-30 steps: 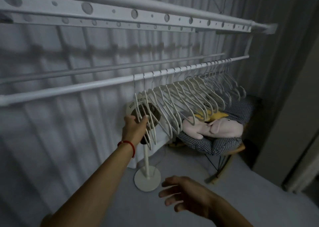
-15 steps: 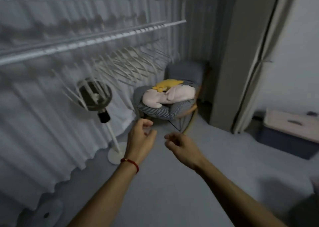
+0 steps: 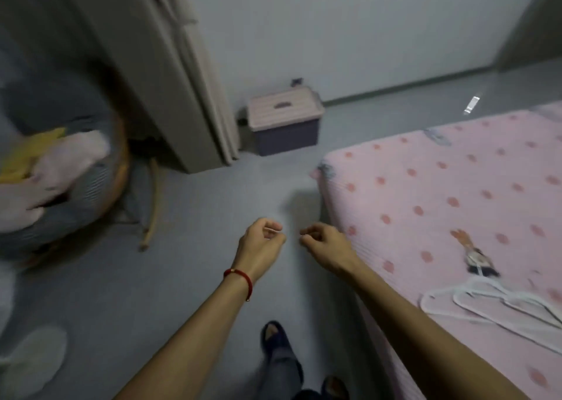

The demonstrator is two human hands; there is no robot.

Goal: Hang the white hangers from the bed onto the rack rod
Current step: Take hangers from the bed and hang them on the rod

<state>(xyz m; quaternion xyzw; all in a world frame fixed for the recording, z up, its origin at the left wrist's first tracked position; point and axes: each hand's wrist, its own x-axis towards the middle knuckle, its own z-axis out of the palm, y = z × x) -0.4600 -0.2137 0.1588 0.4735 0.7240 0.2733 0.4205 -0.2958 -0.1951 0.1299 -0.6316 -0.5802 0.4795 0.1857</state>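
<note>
White hangers (image 3: pixel 498 303) on bed (image 3: pixel 456 192): we judge light, stiff, tangle-prone; take by hooks. Left hand (image 3: pixel 261 244), right hand (image 3: pixel 327 247) loosely curled, holding nothing.

A bedroom in a home is shown — a bed (image 3: pixel 456 192) covered with a pink, dot-patterned sheet fills the right side, with white hangers (image 3: pixel 498 302) laid on it. A lidded storage box (image 3: pixel 284 119) is set on the grey floor (image 3: pixel 194 205) against a plain white wall (image 3: pixel 349 28), beside a pale curtain (image 3: pixel 194 74). At the left a round chair (image 3: pixel 88 186) is piled with soft toys — domestic furnishings throughout.
</note>
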